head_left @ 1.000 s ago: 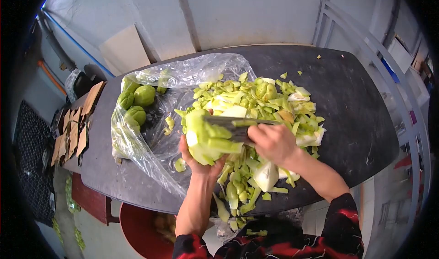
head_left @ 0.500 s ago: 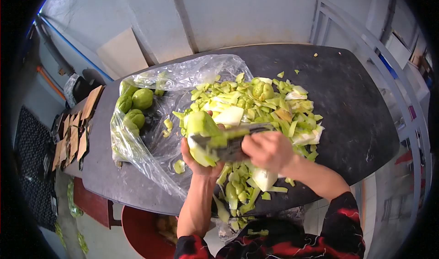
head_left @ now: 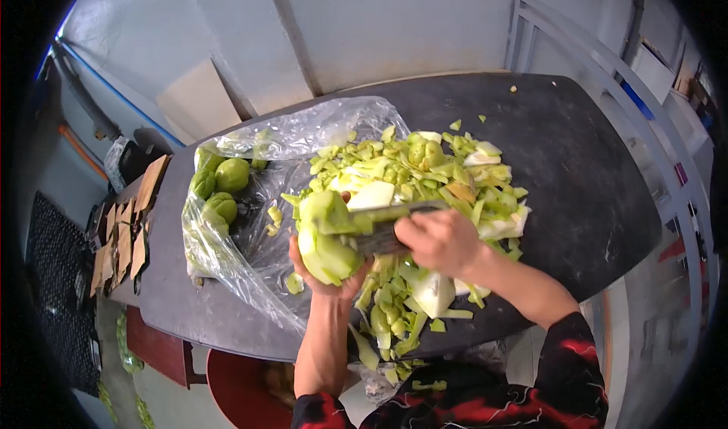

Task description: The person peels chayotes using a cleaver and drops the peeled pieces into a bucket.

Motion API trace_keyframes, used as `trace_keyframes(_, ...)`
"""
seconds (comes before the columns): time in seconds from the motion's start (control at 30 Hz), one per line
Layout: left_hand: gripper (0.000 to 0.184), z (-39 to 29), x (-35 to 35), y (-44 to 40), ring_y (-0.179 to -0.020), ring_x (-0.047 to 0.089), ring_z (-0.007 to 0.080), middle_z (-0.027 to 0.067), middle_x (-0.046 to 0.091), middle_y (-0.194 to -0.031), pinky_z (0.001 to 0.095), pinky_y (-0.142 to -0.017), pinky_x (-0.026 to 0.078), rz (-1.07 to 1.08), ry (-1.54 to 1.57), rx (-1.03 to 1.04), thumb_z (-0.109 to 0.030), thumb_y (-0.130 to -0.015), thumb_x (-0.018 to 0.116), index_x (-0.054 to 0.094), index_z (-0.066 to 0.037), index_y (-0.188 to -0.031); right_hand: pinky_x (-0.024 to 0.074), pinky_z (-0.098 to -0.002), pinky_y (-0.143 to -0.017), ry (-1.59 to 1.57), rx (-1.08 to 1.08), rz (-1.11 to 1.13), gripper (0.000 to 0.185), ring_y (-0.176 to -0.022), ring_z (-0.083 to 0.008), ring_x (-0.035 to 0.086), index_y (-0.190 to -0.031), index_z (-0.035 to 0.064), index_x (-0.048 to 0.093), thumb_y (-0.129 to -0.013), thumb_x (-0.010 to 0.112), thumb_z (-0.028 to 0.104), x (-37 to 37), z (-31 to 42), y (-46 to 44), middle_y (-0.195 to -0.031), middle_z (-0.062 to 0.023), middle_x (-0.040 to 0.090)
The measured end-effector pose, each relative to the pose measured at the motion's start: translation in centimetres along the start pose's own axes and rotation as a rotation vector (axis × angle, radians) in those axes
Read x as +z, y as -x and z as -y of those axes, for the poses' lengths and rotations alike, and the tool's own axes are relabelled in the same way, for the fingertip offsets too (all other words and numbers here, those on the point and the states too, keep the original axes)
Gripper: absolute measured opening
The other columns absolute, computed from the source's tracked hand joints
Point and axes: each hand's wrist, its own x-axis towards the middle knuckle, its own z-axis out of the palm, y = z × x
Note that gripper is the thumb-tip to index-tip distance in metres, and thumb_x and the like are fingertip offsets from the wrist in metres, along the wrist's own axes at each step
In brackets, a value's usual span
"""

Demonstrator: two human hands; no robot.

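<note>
Desk [head_left: 584,179] held a clear bag [head_left: 334,122] at 10 o'clock, mouth open, likely for easy reach to whole vegetables [head_left: 232,174], scrap pile [head_left: 413,173] alongside. Right hand [head_left: 436,239] gripped the knife [head_left: 383,241], blade toward 9 against the held vegetable [head_left: 324,256]; left hand [head_left: 350,283] had a wide grip cupping it from below, probably for steadiness, above desk's near side, long axis roughly 12–6.

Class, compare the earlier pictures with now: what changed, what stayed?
The dark-bladed knife in the right hand has shifted rightward from across the large pale-green vegetable, whose jutting flap no longer shows. Nothing was let go: the left hand still holds the vegetable. The round green fruits in the clear plastic bag stayed put.
</note>
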Motion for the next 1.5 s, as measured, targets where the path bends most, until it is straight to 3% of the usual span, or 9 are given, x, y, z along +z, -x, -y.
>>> trace_keyframes(0.2,0.082,0.7,-0.1,0.4,-0.090,0.057,0.0367,0.0209,0.059,-0.121,0.0380,-0.062,0.054,0.067,0.182,-0.090,-0.075,-0.084,0.050,0.051,-0.012,-0.137,0.0541,-0.0379,-0.045,-0.056,0.215,0.164,0.011,-0.058,-0.0281,0.070,-0.092,0.0071,0.052,-0.084,0.059,0.004,0.6,-1.6,-0.1,-0.067,-0.0115,0.067)
trace_keyframes(0.27,0.082,0.4,-0.9,-0.3,-0.095,0.058,0.0403,0.0208,0.058,-0.125,0.0401,-0.064,0.056,0.243,0.210,-0.139,-0.075,-0.085,0.049,0.050,-0.013,-0.139,0.0524,-0.0382,-0.047,-0.068,0.215,0.125,0.014,-0.058,-0.0284,0.067,-0.089,0.0068,0.051,-0.080,0.061,0.004,0.6,-1.2,-0.1,-0.067,-0.0098,0.064)
trace_keyframes(0.43,0.081,-0.2,1.3,-0.2,-0.111,0.059,0.0319,0.0099,0.059,-0.129,0.0468,-0.086,0.052,-0.162,-0.005,0.074,-0.074,-0.083,0.051,0.052,-0.015,-0.138,0.0499,-0.0373,-0.048,-0.071,0.170,0.063,0.017,-0.058,-0.0274,0.064,-0.082,0.0064,0.050,-0.073,0.064,0.003,0.7,-1.0,0.0,-0.067,-0.0064,0.060)
trace_keyframes(0.5,0.078,-0.3,0.7,-0.7,-0.110,0.059,0.0316,0.0101,0.060,-0.126,0.0470,-0.090,0.051,-0.262,0.029,0.119,-0.072,-0.083,0.051,0.054,-0.014,-0.135,0.0516,-0.0312,-0.046,0.037,-0.001,-0.006,0.007,-0.052,-0.0192,0.063,-0.083,0.0068,0.054,-0.081,0.061,0.006,0.7,-0.3,0.1,-0.061,-0.0021,0.056)
trace_keyframes(0.57,0.070,-0.5,0.3,-0.8,-0.105,0.061,0.0346,0.0139,0.064,-0.118,0.0474,-0.091,0.051,-0.399,0.007,0.182,-0.067,-0.085,0.051,0.060,-0.011,-0.126,0.0488,-0.0308,-0.045,0.030,-0.104,-0.075,0.011,-0.052,-0.0185,0.060,-0.083,0.0051,0.054,-0.076,0.062,0.004,0.8,0.4,0.1,-0.062,-0.0023,0.053)
trace_keyframes(0.77,0.074,-0.6,-0.2,-0.5,-0.097,0.063,0.0379,0.0220,0.063,-0.113,0.0497,-0.088,0.053,-0.189,0.107,0.063,-0.068,-0.086,0.048,0.059,-0.004,-0.122,0.0401,-0.0231,-0.045,0.177,-0.348,-0.173,0.010,-0.053,-0.0122,0.047,-0.085,0.0030,0.057,-0.077,0.061,0.005,1.3,2.0,0.3,-0.062,-0.0003,0.044)
trace_keyframes(1.3,0.077,0.6,0.1,-0.3,-0.104,0.063,0.0355,0.0214,0.063,-0.118,0.0474,-0.095,0.051,-0.126,0.194,0.021,-0.068,-0.086,0.046,0.057,-0.003,-0.125,0.0386,-0.0254,-0.042,0.203,-0.330,-0.160,0.010,-0.051,-0.0138,0.051,-0.087,0.0004,0.055,-0.079,0.062,-0.002,1.6,1.9,0.1,-0.061,-0.0022,0.047)
trace_keyframes(1.4,0.067,0.4,1.1,-0.8,-0.103,0.064,0.0336,0.0173,0.066,-0.114,0.0472,-0.096,0.051,-0.489,0.108,0.199,-0.061,-0.089,0.048,0.059,-0.005,-0.124,0.0447,-0.0250,-0.046,0.272,-0.176,-0.091,0.009,-0.054,-0.0111,0.058,-0.086,0.0058,0.058,-0.078,0.063,0.007,2.2,0.1,0.5,-0.064,-0.0008,0.054)
trace_keyframes(1.5,0.068,0.0,1.2,-0.6,-0.103,0.064,0.0338,0.0163,0.066,-0.114,0.0464,-0.096,0.052,-0.491,0.066,0.206,-0.061,-0.088,0.049,0.059,-0.005,-0.126,0.0470,-0.0247,-0.047,0.268,-0.169,-0.104,0.010,-0.054,-0.0109,0.058,-0.085,0.0060,0.059,-0.077,0.063,0.007,2.0,0.4,0.5,-0.064,-0.0005,0.054)
